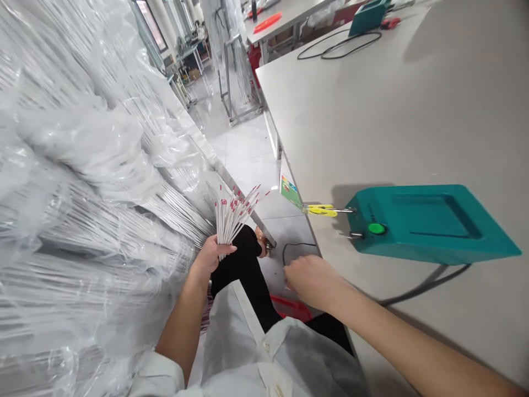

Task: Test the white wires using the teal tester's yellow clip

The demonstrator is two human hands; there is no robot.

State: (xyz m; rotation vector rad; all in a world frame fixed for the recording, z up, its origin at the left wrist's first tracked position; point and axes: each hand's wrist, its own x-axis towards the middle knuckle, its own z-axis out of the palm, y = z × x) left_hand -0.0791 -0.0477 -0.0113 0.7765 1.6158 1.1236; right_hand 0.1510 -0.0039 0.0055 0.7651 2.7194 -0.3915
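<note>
My left hand [210, 256] is closed around a bundle of thin white wires [225, 229], whose red-tipped ends fan out upward. Curled beside the table edge, my right hand [308, 280] has its fingers turned down and mostly hidden; what they hold, if anything, cannot be made out. On the table to the right sits a teal device [433, 223] with a green button [376, 228] and two metal prongs. A yellow clip-like piece [320, 210] is on the upper prong and reaches past the table edge.
Long plastic-wrapped bundles of white wires [91, 165] fill the left side along a metal rail [231, 182]. The grey table [372, 121] bears another teal device [367, 16] and a black cable [339, 52] at its far end. A wheeled rack [237, 77] stands beyond.
</note>
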